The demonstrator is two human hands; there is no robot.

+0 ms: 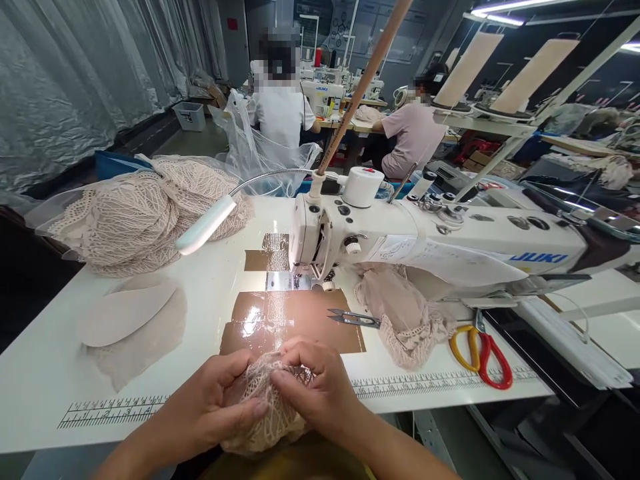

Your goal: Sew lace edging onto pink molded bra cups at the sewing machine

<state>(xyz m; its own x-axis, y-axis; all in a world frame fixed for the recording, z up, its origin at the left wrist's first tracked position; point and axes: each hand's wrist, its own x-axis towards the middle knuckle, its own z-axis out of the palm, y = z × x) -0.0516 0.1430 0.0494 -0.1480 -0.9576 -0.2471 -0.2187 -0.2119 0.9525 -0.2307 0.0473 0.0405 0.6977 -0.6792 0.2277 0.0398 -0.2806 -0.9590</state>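
Observation:
A bunched piece of beige lace fabric (267,427) is held at the front edge of the sewing table. My left hand (220,400) is closed on its left side, thumb pressed over the lace. On the other side my right hand (317,380) pinches the fabric between thumb and fingers. Just beyond both hands lies brown tape (295,320) stuck to the tabletop. The sewing machine (350,227) stands behind it, its needle area lit. Thread snips (353,318) rest on the tape's right part.
A heap of beige lace (130,213) lies at the back left, with flat fabric pieces (135,320) before it. More lace fabric (405,313) and red-and-yellow-handled scissors (483,357) lie right. A lamp (206,225) reaches over the table. Two people sit beyond.

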